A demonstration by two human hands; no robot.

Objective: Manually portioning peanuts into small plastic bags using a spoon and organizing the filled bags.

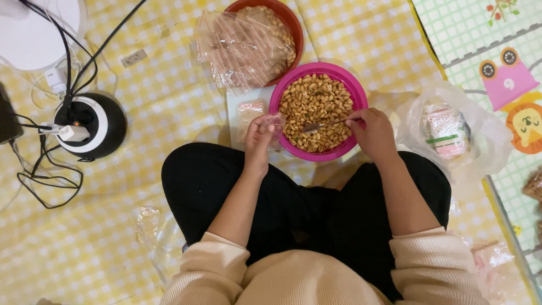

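Right grip (pixel 370 127) holds metal spoon (pixel 322 125) over golden-brown peanuts (pixel 316 101)

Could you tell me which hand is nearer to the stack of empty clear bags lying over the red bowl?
Left. The left hand sits just below the clear bags; the right hand is farther off, across the pink bowl.

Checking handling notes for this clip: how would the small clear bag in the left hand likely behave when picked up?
The small clear bag looks thin and crinkly, so probably floppy and very light. Pinched in the left hand, its mouth likely sags shut unless held. The glossy film may be slippery.
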